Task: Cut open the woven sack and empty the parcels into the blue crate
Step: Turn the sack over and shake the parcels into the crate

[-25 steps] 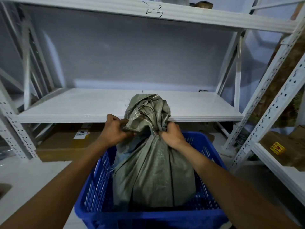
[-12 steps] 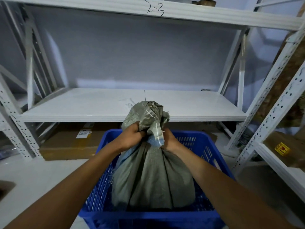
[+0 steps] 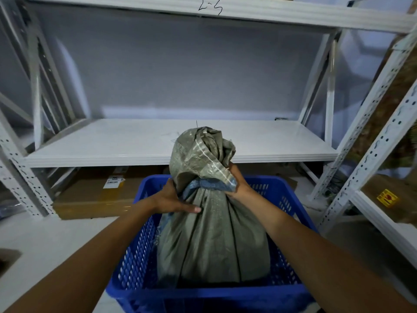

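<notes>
One grey-green woven sack (image 3: 214,233) stands upright inside the blue crate (image 3: 286,204), its base on the crate floor and its bunched top rising above the crate rim. A band of blue material (image 3: 209,185) shows at the gathered neck. The sack is closed; no parcels are visible.

Left hand (image 3: 173,198): placed against the left side of the sack just below the neck, fingers wrapped onto the fabric, thumb lying flat across the front. Right hand (image 3: 237,182): closed around the neck from the right side, fingers curled into the gathered fabric.

The crate sits on a pale floor in front of a white metal shelf unit (image 3: 144,143). A flat cardboard box (image 3: 94,195) with a label lies under the lowest shelf, behind and left of the crate. The upper shelf beam carries the handwritten mark "2-3" (image 3: 210,7). A second shelf unit (image 3: 372,123) stands to the right.
</notes>
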